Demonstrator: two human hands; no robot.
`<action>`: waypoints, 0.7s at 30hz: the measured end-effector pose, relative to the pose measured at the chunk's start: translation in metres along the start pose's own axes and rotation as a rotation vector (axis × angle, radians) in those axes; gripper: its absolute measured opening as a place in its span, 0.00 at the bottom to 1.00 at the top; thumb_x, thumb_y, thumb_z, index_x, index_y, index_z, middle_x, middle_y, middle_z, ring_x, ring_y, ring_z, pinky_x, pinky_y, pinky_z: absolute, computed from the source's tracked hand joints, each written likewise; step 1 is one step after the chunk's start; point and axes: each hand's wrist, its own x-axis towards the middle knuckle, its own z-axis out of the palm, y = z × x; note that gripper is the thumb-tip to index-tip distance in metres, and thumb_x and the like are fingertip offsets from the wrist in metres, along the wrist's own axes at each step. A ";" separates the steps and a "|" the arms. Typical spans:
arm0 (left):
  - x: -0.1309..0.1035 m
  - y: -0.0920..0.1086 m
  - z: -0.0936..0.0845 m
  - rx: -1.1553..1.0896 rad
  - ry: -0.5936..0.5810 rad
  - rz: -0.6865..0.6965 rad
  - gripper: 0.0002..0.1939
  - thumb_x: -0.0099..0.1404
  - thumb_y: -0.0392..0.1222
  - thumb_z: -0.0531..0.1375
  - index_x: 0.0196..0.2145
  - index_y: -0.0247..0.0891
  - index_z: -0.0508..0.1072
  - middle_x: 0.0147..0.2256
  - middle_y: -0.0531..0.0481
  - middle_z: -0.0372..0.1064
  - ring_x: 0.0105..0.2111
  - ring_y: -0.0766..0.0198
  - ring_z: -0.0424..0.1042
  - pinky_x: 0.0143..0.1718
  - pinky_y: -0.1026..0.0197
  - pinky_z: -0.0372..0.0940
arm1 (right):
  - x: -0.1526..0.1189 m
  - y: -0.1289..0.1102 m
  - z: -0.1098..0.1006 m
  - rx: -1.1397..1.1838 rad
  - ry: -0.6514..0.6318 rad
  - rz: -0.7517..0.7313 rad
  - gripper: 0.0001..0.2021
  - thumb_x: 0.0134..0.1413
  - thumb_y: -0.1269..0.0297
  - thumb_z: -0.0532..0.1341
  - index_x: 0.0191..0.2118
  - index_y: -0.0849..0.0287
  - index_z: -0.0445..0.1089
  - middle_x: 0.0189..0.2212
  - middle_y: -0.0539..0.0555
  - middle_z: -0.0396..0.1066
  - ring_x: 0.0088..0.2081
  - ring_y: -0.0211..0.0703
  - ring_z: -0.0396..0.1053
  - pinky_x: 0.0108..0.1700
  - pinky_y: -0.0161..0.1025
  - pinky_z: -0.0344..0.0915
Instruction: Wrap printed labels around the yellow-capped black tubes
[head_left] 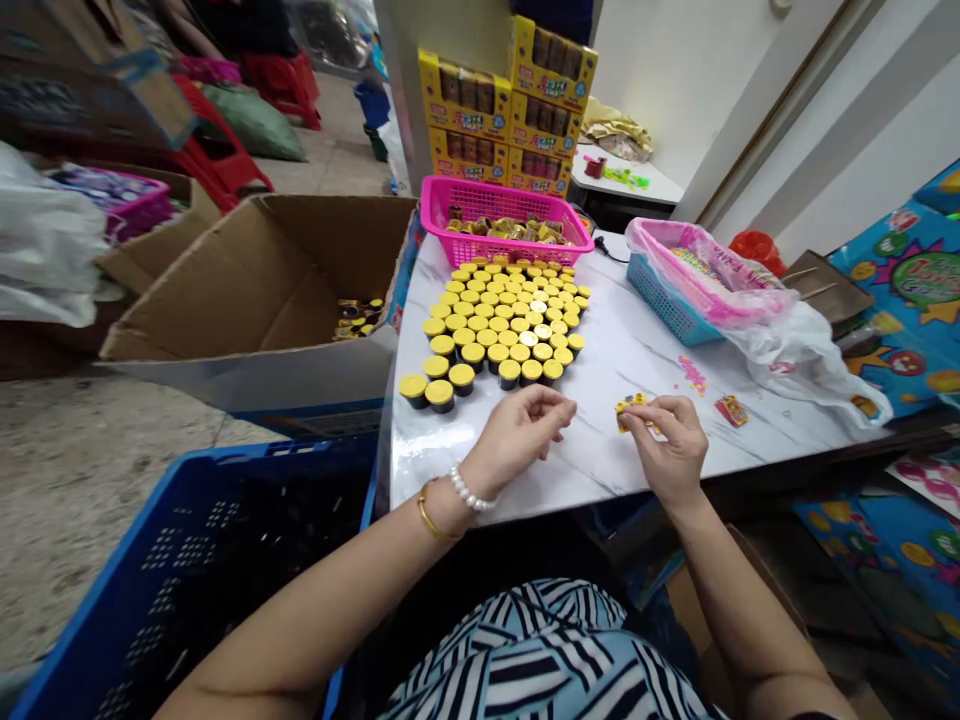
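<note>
Handling and appearance: yellow-lidded tubs point(508, 374) and small printed piece point(622, 408)

Left part of the bench point(592, 460): the tubs, massed from the left edge towards the middle, should be light and fairly rigid, their sides perhaps slippery. Best grip: round the dark wall, under the lid. Appearance: squat, round and upright, with flat yellow lids, several showing glare.

Above the near edge, centre: left hand point(517, 440), thumb and forefinger drawn close, other fingers curled – whether anything is between the tips, cannot tell.

To its right, near the same edge: right hand point(675, 445), thumb and forefinger pinching the printed piece. It is judged very light, thin and easily creased; take it by a border. Appearance: yellow with small dark and coloured marks, print unreadable.

Further right, towards the right corner: a small red and yellow item point(731, 410) lies apart from the hand
</note>
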 end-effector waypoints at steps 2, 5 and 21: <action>-0.011 -0.008 0.008 -0.017 -0.009 0.047 0.20 0.61 0.54 0.69 0.40 0.33 0.77 0.36 0.44 0.76 0.31 0.65 0.72 0.27 0.66 0.65 | -0.005 -0.027 0.007 0.128 0.000 -0.021 0.08 0.58 0.67 0.69 0.43 0.47 0.81 0.39 0.54 0.70 0.43 0.47 0.72 0.47 0.49 0.74; -0.025 -0.020 0.008 -0.064 0.011 0.094 0.16 0.62 0.51 0.69 0.35 0.33 0.78 0.33 0.45 0.76 0.32 0.65 0.72 0.33 0.65 0.66 | -0.014 -0.056 0.021 0.351 -0.090 0.079 0.12 0.57 0.67 0.69 0.46 0.47 0.79 0.45 0.55 0.69 0.45 0.46 0.73 0.49 0.48 0.76; -0.073 -0.030 -0.002 0.039 0.366 0.240 0.12 0.69 0.49 0.63 0.41 0.36 0.77 0.35 0.48 0.75 0.32 0.66 0.71 0.34 0.65 0.66 | -0.033 -0.079 0.044 0.681 -0.405 0.593 0.19 0.66 0.49 0.61 0.29 0.59 0.71 0.20 0.47 0.65 0.23 0.35 0.61 0.24 0.33 0.58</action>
